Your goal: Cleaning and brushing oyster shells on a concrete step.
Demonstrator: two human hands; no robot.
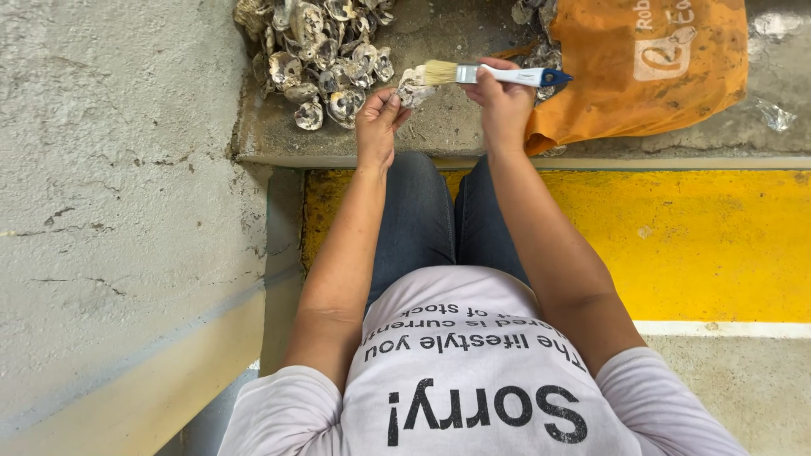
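Here, a shell [414, 89] is pinched in the left hand [378, 122] fingers, and a paintbrush [498, 75] is gripped in the raised right hand [500, 105], bristles touching the shell.

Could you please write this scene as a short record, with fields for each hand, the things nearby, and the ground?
left hand: left hand grips one shell
right hand: right hand holds a paintbrush, white handle with blue end
contact: bristles lie on the held shell
left of hands: pile of shells on a grey ledge
right of hands: orange bag on the same ledge
ground: yellow painted strip
posture: legs in blue jeans, seen from above
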